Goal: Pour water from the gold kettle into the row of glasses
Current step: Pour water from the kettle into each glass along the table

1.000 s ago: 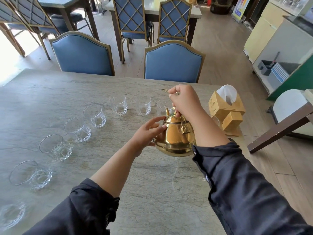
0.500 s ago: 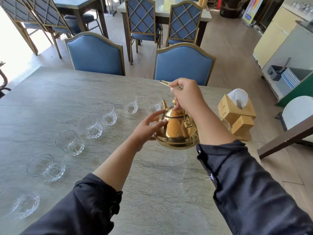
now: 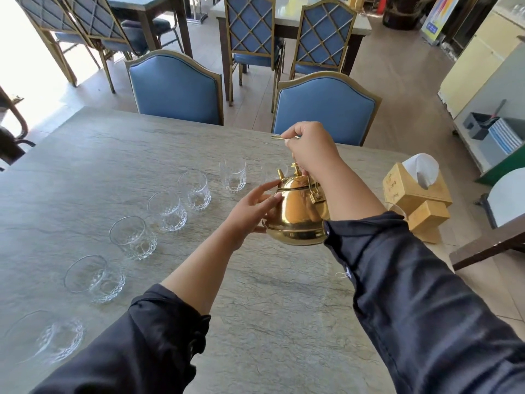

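Observation:
The gold kettle [image 3: 297, 211] hangs above the marble table [image 3: 270, 308], held upright by its thin handle in my right hand [image 3: 311, 152]. My left hand [image 3: 251, 210] rests flat against the kettle's left side, fingers spread. Its short spout points toward a far glass [image 3: 268, 170] that the kettle partly hides. Several clear patterned glasses curve in a row from the near left [image 3: 45, 336] through the middle [image 3: 167, 211] to the far glass [image 3: 233, 175]. All look empty.
A wooden tissue box [image 3: 412, 189] with a smaller wooden block [image 3: 429, 220] stands at the table's right edge. Two blue chairs [image 3: 176, 89] [image 3: 324, 106] face the far side. A dark table corner [image 3: 488, 245] juts in at the right.
The view has shifted, so the glasses and kettle sit further right and lower in frame. The kettle stays upright in both hands, still near the far glasses.

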Action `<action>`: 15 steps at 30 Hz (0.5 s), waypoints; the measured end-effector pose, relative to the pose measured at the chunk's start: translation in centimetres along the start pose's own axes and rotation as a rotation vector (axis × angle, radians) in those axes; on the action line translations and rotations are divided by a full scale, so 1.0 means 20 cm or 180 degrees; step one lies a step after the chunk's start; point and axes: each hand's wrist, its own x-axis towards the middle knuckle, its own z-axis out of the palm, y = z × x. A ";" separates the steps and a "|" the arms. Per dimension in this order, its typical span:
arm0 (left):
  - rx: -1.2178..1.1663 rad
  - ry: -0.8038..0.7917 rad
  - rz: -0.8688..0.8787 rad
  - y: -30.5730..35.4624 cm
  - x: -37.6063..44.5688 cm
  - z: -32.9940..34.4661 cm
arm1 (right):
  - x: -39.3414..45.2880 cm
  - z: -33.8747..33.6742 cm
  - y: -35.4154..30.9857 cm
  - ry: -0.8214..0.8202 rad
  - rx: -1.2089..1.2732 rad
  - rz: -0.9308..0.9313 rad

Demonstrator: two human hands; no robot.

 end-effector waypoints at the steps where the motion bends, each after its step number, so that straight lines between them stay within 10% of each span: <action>1: 0.0002 -0.0005 0.0001 0.00 0.00 0.00 | 0.01 0.00 0.00 -0.0006 0.0002 0.0002; 15: 0.0060 -0.0100 0.0086 -0.02 0.03 -0.03 | 0.02 0.04 0.01 0.0016 0.0040 0.0005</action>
